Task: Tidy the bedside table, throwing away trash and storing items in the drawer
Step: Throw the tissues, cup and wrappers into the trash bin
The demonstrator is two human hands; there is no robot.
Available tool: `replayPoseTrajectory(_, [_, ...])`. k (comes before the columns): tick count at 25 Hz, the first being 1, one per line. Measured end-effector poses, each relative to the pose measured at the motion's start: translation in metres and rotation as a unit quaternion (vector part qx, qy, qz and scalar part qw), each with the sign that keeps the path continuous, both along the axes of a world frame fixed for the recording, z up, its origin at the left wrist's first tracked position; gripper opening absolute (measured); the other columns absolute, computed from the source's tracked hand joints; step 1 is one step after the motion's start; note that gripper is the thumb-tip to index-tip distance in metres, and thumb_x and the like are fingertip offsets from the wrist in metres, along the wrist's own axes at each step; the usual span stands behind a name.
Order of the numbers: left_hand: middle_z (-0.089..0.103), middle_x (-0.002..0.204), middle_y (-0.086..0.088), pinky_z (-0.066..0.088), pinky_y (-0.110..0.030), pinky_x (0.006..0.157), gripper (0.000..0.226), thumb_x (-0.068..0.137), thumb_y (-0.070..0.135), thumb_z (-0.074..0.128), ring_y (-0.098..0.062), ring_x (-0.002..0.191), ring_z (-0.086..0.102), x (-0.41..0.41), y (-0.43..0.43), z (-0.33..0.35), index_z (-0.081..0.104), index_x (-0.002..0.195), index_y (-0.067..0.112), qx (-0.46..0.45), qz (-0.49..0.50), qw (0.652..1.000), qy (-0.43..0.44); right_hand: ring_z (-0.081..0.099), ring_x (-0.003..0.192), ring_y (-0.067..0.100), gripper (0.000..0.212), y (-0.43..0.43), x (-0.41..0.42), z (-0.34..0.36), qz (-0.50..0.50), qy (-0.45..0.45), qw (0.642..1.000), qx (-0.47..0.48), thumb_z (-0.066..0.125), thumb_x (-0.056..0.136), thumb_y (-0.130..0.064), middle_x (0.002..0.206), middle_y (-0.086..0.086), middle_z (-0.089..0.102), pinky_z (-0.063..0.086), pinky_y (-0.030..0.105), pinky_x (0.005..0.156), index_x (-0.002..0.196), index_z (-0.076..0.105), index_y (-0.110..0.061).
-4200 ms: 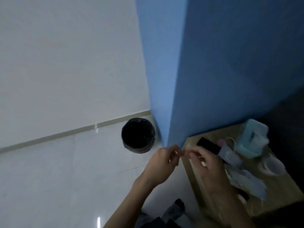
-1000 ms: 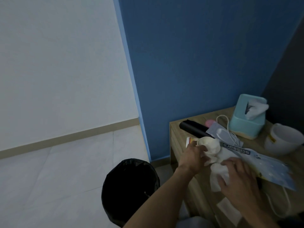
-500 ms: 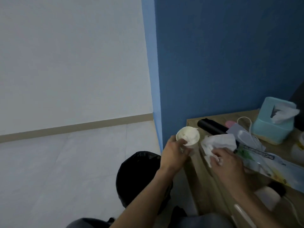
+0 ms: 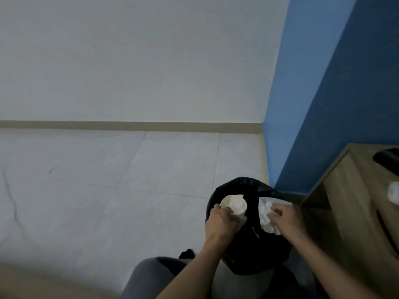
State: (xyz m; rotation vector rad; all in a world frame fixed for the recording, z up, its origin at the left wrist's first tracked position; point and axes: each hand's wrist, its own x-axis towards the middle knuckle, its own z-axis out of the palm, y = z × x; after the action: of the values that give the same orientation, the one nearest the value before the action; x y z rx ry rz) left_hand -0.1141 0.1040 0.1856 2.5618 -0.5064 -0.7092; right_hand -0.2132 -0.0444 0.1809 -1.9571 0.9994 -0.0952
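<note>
Over the pale tiled floor by the blue wall, a small white paper cup [image 4: 234, 206] is clasped in the left hand [image 4: 220, 223] grip and a crumpled white tissue [image 4: 266, 221] is pinched in the right hand [image 4: 286, 219], both above the black-bagged round bin [image 4: 244, 184] and neither dropped yet, while a black object [image 4: 387, 160] left near the far edge of the wooden desk [image 4: 362, 173] suggests much tidying remains.

Cup [image 4: 234, 205] and tissue [image 4: 266, 216] over bin [image 4: 248, 186], left of table [image 4: 354, 197].

Cut off at right edge: bench [image 4: 356, 180], black item [image 4: 387, 161] and white scrap [image 4: 394, 193] on it. Largely hidden behind left hand [image 4: 220, 223], right hand [image 4: 285, 219], cup [image 4: 234, 205] and blurred tissue [image 4: 266, 222]: bin [image 4: 244, 185].
</note>
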Motion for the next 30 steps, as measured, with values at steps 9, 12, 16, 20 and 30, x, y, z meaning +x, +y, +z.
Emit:
replayPoseTrajectory(9, [0.04,0.142,-0.003,0.042,-0.043,0.104,0.05,0.084,0.024,0.056,-0.025,0.128,0.04,0.002,-0.006,-0.033,0.043,0.132,0.021,0.001,-0.043,0.999,0.031,0.042,0.129,0.026,0.059,-0.017,0.001,-0.032,0.064,0.074,0.988,0.122,0.061,0.085,-0.015,0.142,0.012,0.044,0.035,0.035,0.104,0.138,0.037,-0.01])
replayPoseTrajectory(12, [0.049,0.133,-0.004,0.044,-0.04,0.102,0.04,0.088,0.023,0.052,-0.023,0.123,0.047,-0.012,-0.03,-0.011,0.048,0.128,0.019,-0.065,-0.061,0.996,0.033,0.051,0.121,0.025,0.045,-0.027,-0.011,-0.001,0.024,0.003,0.998,0.064,0.061,0.084,-0.006,0.128,0.012,0.057,0.039,0.036,0.101,0.128,0.05,-0.008])
replayPoseTrajectory(16, [0.062,0.12,-0.01,0.048,-0.036,0.097,0.033,0.086,0.018,0.054,-0.026,0.114,0.058,-0.057,-0.092,0.038,0.055,0.119,0.014,-0.179,-0.11,0.976,0.059,0.06,0.1,0.02,0.032,-0.053,-0.052,0.065,-0.039,-0.109,0.993,-0.031,0.058,0.081,0.004,0.106,0.009,0.065,0.043,0.021,0.086,0.112,0.061,-0.002])
replayPoseTrajectory(20, [0.057,0.133,-0.012,0.043,-0.034,0.104,0.044,0.088,0.024,0.057,-0.027,0.122,0.054,-0.114,-0.155,0.069,0.05,0.129,0.008,-0.179,-0.189,0.95,0.171,0.06,0.086,0.019,0.021,-0.096,-0.13,0.126,-0.145,-0.14,0.957,-0.207,0.059,0.079,0.004,0.093,0.005,0.065,0.044,0.009,0.069,0.097,0.066,-0.005])
replayPoseTrajectory(30, [0.027,0.153,-0.022,0.031,-0.032,0.111,0.097,0.088,0.027,0.056,-0.032,0.138,0.034,-0.223,-0.192,0.057,-0.017,0.146,0.0,-0.085,-0.313,0.929,0.177,0.032,0.133,0.028,0.089,-0.159,-0.303,0.098,-0.153,0.22,0.927,-0.263,0.065,0.067,-0.061,0.146,0.007,0.036,0.032,0.043,0.103,0.138,0.032,-0.02])
